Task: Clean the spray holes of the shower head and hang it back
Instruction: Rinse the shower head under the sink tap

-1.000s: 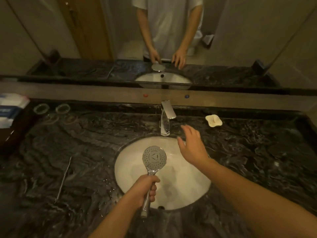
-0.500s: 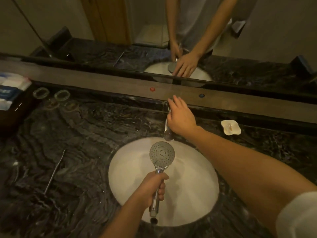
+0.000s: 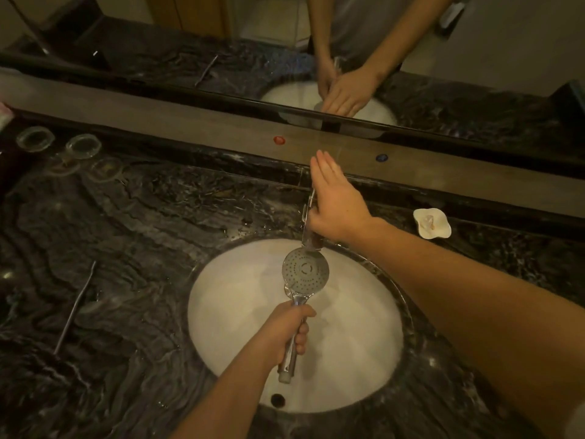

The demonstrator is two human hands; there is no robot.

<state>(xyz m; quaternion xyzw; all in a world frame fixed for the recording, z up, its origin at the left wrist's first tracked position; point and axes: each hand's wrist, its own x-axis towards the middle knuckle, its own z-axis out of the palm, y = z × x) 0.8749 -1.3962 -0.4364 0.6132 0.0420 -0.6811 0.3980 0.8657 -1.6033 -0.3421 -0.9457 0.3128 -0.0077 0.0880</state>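
The left hand (image 3: 281, 335) is curled round the chrome handle of the shower head (image 3: 304, 272), holding it above the white basin (image 3: 357, 340) with its perforated spray face turned up toward the camera; the round head sits just below the spout of the chrome tap (image 3: 309, 223), and whether the two touch cannot be told; the right hand (image 3: 332, 204) rests on top of the tap lever, fingers straight and close together, pointing toward the mirror (image 3: 474, 58), gripping nothing. The basin is sunk into a dark marbled bench (image 3: 152, 236); a thin metal rod (image 3: 74, 308) lies on the bench well to the left of the basin; two clear glass dishes (image 3: 57, 142) stand at the far left by the ledge; a small white soap dish (image 3: 431, 222) sits to the right of the tap; a red dot (image 3: 279, 140) and a blue dot (image 3: 381, 157) mark the ledge behind the tap.
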